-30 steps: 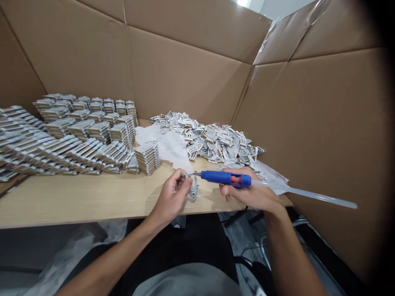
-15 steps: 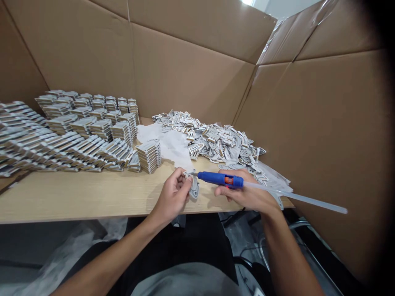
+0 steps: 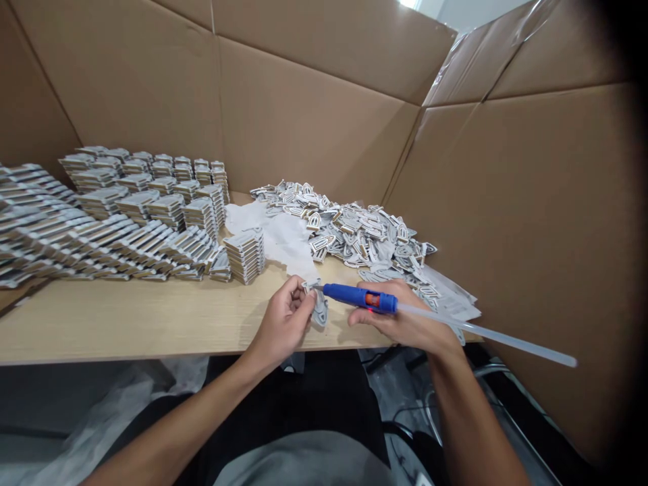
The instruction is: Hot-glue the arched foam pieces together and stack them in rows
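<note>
Between the thumb and fingers of my left hand [image 3: 286, 314] is a small grey-and-white flat cut-out piece [image 3: 320, 312], held above the front part of the table. My right hand [image 3: 410, 317] is closed around a blue hot glue gun [image 3: 359, 297] with an orange part showing in its body and a small red light. A long translucent glue stick [image 3: 486, 334] sticks out of its back end toward the right. The gun's nozzle [image 3: 317, 288] is at the upper part of the piece, close to my left thumb; whether it touches cannot be made out.
Neat stacks of similar pieces [image 3: 167, 212] fill the left of the wooden table [image 3: 152, 317]. A loose heap of pieces [image 3: 359, 233] lies at the back right, beside white sheet material [image 3: 278, 236]. Cardboard walls [image 3: 314, 101] enclose the back and right.
The glue gun has shifted slightly left, and the rear end of its glue stick has dipped a little. My left hand keeps its hold on the piece.
</note>
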A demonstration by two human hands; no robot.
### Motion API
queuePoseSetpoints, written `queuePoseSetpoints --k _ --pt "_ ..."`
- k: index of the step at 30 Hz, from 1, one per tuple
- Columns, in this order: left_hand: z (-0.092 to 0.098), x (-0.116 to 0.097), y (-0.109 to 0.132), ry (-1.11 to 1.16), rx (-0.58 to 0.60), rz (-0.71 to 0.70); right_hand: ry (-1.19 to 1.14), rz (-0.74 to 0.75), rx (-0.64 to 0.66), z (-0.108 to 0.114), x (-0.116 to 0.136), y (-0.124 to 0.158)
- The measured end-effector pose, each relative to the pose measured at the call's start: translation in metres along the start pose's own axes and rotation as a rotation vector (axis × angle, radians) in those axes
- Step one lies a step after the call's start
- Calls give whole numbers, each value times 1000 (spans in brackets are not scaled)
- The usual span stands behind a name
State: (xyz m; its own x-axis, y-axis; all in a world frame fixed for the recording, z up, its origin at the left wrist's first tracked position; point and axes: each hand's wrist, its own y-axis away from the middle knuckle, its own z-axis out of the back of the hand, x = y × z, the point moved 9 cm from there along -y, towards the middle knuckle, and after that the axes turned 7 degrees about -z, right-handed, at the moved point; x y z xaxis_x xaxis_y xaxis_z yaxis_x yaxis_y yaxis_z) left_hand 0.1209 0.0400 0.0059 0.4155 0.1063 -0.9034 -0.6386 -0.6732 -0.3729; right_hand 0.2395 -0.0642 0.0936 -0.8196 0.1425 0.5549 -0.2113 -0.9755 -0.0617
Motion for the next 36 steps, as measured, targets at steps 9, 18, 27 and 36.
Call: queuePoseSetpoints --k 9,18,27,36 --pt "1 2 0 -2 -18 24 25 20 -40 1 2 -1" --pt "2 -3 -1 -38 -20 6 182 91 -124 -10 16 14" --pt "-3 -13 -1 39 -41 22 -25 66 -349 9 13 7" --pt "-7 -14 0 49 -9 30 -316 -76 -304 -6 -20 -14"
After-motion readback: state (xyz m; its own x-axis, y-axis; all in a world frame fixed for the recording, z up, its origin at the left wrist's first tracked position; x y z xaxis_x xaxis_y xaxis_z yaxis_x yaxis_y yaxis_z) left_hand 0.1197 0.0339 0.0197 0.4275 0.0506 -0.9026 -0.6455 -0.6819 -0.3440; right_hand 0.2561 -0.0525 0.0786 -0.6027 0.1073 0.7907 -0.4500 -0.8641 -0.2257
